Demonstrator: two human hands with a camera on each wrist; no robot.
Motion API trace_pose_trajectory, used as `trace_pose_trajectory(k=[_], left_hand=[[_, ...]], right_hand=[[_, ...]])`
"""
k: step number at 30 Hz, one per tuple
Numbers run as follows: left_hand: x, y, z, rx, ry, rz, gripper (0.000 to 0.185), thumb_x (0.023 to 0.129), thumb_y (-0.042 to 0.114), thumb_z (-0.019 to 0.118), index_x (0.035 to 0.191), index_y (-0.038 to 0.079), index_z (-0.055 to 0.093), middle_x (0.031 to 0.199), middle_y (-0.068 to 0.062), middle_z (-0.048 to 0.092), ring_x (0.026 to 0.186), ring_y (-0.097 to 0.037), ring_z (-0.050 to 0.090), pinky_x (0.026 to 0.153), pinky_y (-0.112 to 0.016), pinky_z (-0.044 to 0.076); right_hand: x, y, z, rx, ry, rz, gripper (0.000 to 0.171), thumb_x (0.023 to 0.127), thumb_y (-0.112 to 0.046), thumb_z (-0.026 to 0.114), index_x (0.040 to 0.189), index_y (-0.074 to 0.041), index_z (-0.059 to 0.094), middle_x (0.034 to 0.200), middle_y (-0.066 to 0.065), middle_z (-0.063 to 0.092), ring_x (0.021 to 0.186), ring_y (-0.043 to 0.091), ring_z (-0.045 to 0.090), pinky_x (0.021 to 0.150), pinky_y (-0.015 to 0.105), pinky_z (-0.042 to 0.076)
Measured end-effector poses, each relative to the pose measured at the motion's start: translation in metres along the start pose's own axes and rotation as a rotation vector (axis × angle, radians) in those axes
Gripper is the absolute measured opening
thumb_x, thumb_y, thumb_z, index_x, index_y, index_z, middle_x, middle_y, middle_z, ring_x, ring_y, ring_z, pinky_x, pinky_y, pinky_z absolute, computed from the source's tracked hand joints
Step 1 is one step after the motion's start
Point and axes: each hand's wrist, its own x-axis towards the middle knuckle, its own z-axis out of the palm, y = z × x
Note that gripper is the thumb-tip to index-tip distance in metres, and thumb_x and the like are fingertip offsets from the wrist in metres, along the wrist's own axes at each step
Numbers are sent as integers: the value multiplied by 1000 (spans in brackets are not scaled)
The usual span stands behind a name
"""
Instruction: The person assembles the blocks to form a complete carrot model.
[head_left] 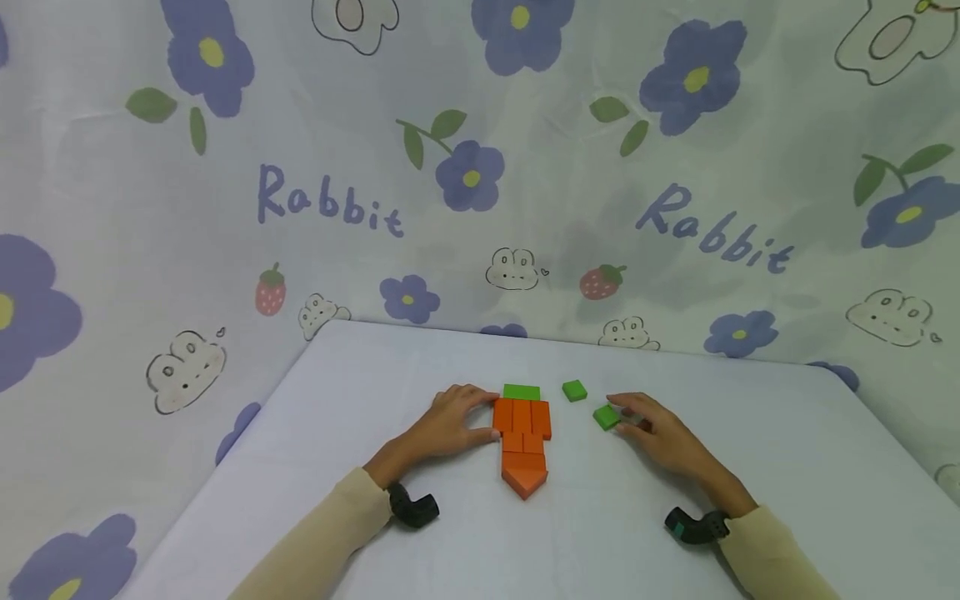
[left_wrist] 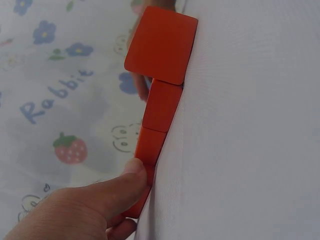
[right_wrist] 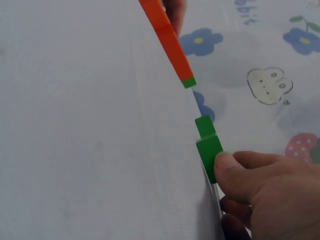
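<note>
Orange blocks [head_left: 523, 433] lie flat on the white table [head_left: 375, 517] in a carrot shape, pointed tip toward the person, with one green block [head_left: 521, 391] capping the wide end as the first leaf. Left hand [head_left: 448, 425] rests against the carrot's left edge, thumb [left_wrist: 112, 192] pressed to the side of an orange piece and fingers curved along the top row, bracing the whole figure. Over on the other side, the right hand [head_left: 654, 432] pinches a green square [head_left: 606, 417] between thumb [right_wrist: 235, 172] and fingertips, the piece lying on the cloth to the right of the carrot. A second loose green square [head_left: 574, 390] waits just beyond it, apart from both hands. By the look of it, the body is built and the leafy top is the step in hand; the next move likely calls for sliding the pinched piece leftward beside the green cap without nudging the orange rows, so that bracing hand matters. Behind the table hangs a backdrop printed with purple flowers, strawberries, bunnies and the word "Rabbit" [head_left: 330, 204], written twice.
</note>
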Motion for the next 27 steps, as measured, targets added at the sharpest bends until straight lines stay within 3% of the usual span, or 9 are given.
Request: trace_pose_trajectory(k=[4,9,14,20,27], left_hand=[[-1,-1,-1,4,4,-1,63,89,49,71,143,22,54,141,-3,57,132,-26,47,104,-50,36],[1,-2,-3,21,18,16,63,89,48,71,144,22,54,141,-3,57,131,-26,47,104,-50,36],[1,-4,-2,10,9,4,63,89,49,71,143,23,54,140,-3,57,131,-25,47,103,-49,36],[0,-5,2,15,-1,7,63,89,51,70,144,24,54,141,-2,57,131,-24,48,103,-49,36],[0,-2,1,1,-7,3,63,89,48,70,144,22,53,142,-4,56,133,-26,46,105,-49,34]], right_hand=[[0,7,2,-40,30,-87,34,93,-11,69,128,-11,68,127,5,68,111,12,61,82,21,51],[1,9,4,-19,90,-101,33,89,-8,74,122,-8,70,114,3,71,95,1,60,75,20,51],[1,8,4,-23,59,-58,37,89,-12,74,125,-8,68,112,2,71,88,-1,56,72,20,50],[0,5,3,-9,4,-29,39,90,-17,74,128,-10,67,122,3,69,96,3,58,75,21,51],[0,3,-2,5,-15,-40,36,90,-16,74,124,-9,69,113,0,70,88,0,54,72,20,49]])
